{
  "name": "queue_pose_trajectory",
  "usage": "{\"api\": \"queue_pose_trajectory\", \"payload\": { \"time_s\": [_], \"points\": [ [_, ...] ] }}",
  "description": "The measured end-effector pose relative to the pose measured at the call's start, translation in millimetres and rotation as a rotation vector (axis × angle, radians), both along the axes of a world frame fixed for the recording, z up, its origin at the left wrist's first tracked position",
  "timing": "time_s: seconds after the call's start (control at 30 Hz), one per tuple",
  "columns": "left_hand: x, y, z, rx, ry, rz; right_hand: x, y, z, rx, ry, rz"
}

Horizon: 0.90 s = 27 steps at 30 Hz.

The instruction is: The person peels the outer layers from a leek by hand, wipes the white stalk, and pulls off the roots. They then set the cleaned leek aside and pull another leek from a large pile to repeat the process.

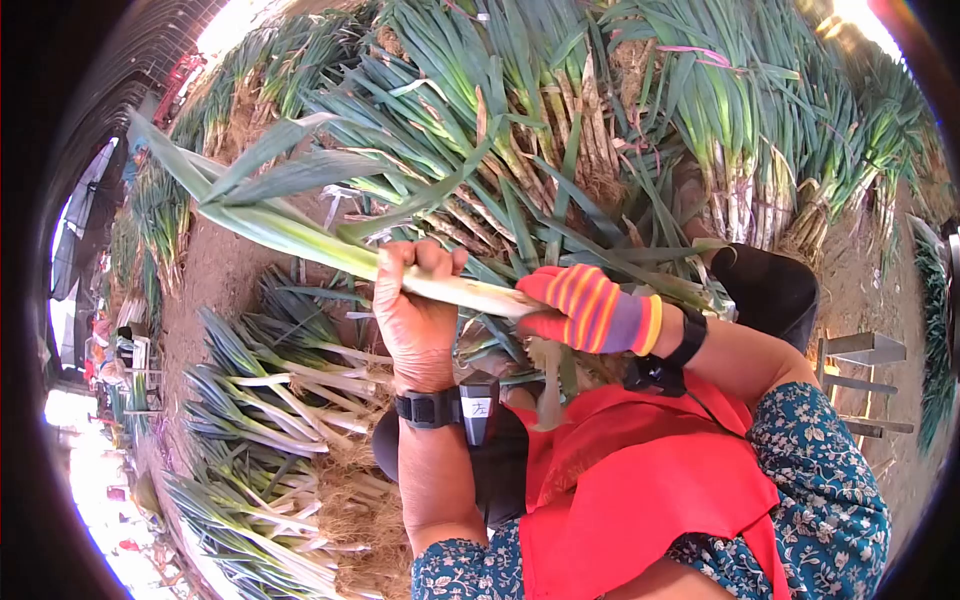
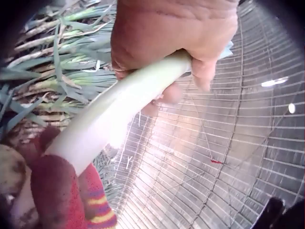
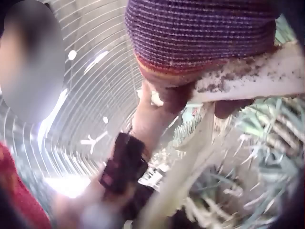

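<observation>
A strip of floor (image 1: 215, 265) at left gives some room beside pale-stemmed leeks (image 1: 290, 425). The left hand (image 1: 415, 325) has fingers curled round one leek (image 1: 330, 250); the gloved right hand (image 1: 595, 312) grips its dirty end — loose skin (image 1: 548, 385) dangles, so cleaning seems partly done. Bundles (image 1: 450, 110) crowd the far side — a metal stool (image 1: 868, 348) stands right.

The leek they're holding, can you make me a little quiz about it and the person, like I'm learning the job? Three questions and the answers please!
1. Fill in one word: the left hand grips the leek nearer its green leaves, and the right hand holds its ____ end.
2. True or false: the left hand wears a striped glove.
3. What colour is the apron? A) blue B) red C) yellow

Key: 1 white; 2 false; 3 B
</observation>
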<state>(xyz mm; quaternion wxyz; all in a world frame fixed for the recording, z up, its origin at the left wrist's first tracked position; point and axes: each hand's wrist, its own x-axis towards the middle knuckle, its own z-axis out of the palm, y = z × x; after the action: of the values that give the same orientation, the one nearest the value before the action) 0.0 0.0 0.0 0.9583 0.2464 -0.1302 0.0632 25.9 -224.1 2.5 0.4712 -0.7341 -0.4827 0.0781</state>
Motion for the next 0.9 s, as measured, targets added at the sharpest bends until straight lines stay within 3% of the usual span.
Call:
{"api": "queue_pose_trajectory", "payload": {
  "time_s": [0.07, 0.23, 0.33, 0.5, 0.57, 0.6, 0.63, 0.73, 0.77, 0.83, 0.9],
  "points": [
    [-12.7, -26.3, 33.2, 0.129, 0.358, 0.347, -7.5, -16.8, -11.1, -0.218, -0.299, -0.258],
    [-5.4, -8.4, 19.4, 0.176, 0.508, 0.401, -3.0, -12.1, -19.2, -0.253, -0.285, -0.208],
    [-2.4, -17.5, 30.3, 0.231, 0.393, 0.287, 8.1, -1.1, -13.8, -0.011, 0.163, 0.001],
    [10.0, -24.2, 22.4, 0.172, 0.35, 0.193, 29.4, 30.4, 6.5, 0.03, 0.404, 0.064],
    [15.6, -30.9, 18.7, 0.239, 0.307, 0.236, 38.9, 40.1, 12.3, 0.221, 0.606, 0.076],
    [9.1, -27.5, 25.0, 0.272, 0.296, -0.008, 43.3, 45.5, 13.1, 0.222, 0.653, 0.055],
    [11.0, -29.3, 23.8, 0.27, 0.298, -0.011, 46.7, 47.8, 14.2, 0.22, 0.655, 0.052],
    [13.6, -39.1, 30.6, 0.258, 0.275, 0.091, 50.6, 50.3, 30.0, 0.258, 1.038, 0.115],
    [14.1, -38.7, 28.6, 0.252, 0.276, 0.101, 53.4, 48.6, 28.2, 0.248, 1.039, 0.122],
    [15.5, -37.7, 24.7, 0.337, 0.302, 0.303, 58.6, 45.5, 22.8, 0.1, 0.878, 0.147],
    [14.8, -37.6, 24.6, 0.277, 0.38, 0.31, 62.5, 52.9, 15.5, 0.117, 0.761, 0.171]
  ]
}}
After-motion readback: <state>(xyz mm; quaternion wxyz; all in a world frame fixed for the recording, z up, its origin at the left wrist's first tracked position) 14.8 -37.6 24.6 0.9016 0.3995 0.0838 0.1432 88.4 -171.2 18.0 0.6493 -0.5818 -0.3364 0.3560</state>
